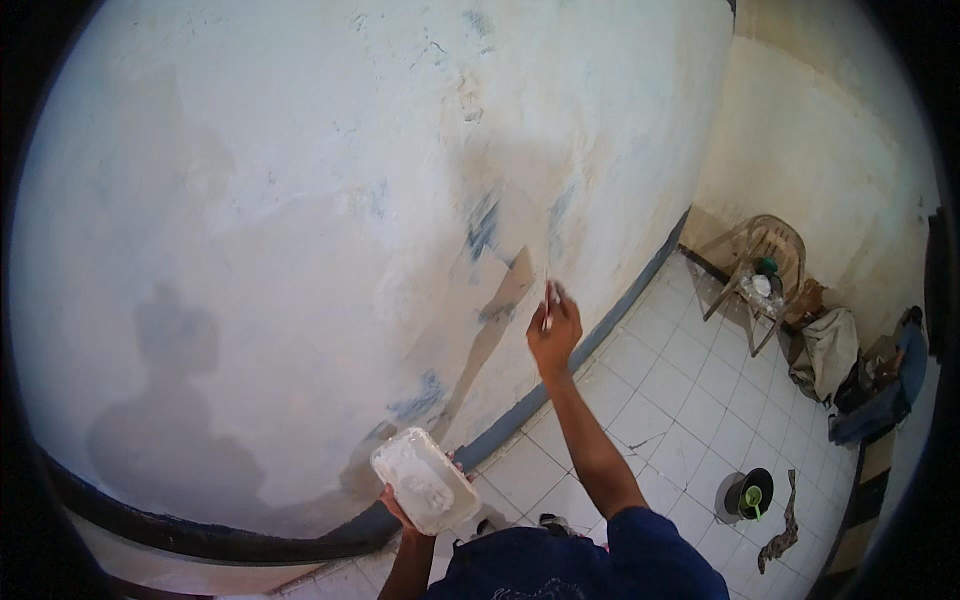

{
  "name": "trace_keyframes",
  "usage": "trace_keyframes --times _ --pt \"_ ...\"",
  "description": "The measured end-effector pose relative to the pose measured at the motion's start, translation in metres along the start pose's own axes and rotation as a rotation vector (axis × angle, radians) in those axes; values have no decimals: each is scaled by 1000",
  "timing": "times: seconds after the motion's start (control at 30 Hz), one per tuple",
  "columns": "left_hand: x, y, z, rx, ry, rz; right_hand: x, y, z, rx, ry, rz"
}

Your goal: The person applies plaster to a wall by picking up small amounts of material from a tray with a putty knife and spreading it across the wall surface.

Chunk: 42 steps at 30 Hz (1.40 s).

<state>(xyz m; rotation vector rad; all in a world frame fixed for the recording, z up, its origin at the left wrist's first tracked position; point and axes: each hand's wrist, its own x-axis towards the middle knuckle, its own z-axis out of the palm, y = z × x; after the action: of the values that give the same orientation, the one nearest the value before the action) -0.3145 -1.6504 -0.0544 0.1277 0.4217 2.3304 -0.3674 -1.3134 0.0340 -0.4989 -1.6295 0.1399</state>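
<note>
Two hands are gripping items. L hand is grasping the tub, fingers showing at both sides; palm is prob. supporting the base, out of view. R hand is clasping a slim tool near the wall; tool is showing edge-on, so wall contact can't be told. Tub is sitting low, in front of the torso, tilting its white paste into view.

Handling (est.): tub is prob. weighing little to moderate, sides likely flexing, smeared rim likely slipping under wet fingers; take hold from beneath, fingers spread. Tool is prob. weighing little; hold by handle, keep thin end free.

Surface: wall is showing pale coating w/ blue-grey patches and rough spots; shadows are falling across it. Blue-grey skirting is edging its base.

Room: white tiles are covering the floor. Chair is bearing misc. items nr. the far wall; sack is slumping close by. Black bucket is holding a green item, w/ rag lying beside.
</note>
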Motion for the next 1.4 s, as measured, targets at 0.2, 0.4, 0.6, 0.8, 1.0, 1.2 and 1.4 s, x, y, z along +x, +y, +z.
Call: trace_keyframes --times 0.2,0.4,0.6,0.8,1.0,1.2,1.4 --pt "0 -2 -18 12 14 16 -87 -48 14 173 -376 102" --pt "-1 2 -14 -3 -12 31 -96 -91 -38 367 -384 87" --pt "2 -2 -16 -13 -21 73 40 -41 -13 203 45 77" --pt "6 -2 -28 52 -37 26 -90 -86 7 486 -476 291" --pt "1 7 -17 65 6 -1 -69 -74 -56 348 -347 29" --pt "1 -1 -6 -2 -25 -16 38 -47 -3 164 -100 -23" --pt "1 3 -17 63 -22 -6 -88 -115 -24 320 -434 -161"
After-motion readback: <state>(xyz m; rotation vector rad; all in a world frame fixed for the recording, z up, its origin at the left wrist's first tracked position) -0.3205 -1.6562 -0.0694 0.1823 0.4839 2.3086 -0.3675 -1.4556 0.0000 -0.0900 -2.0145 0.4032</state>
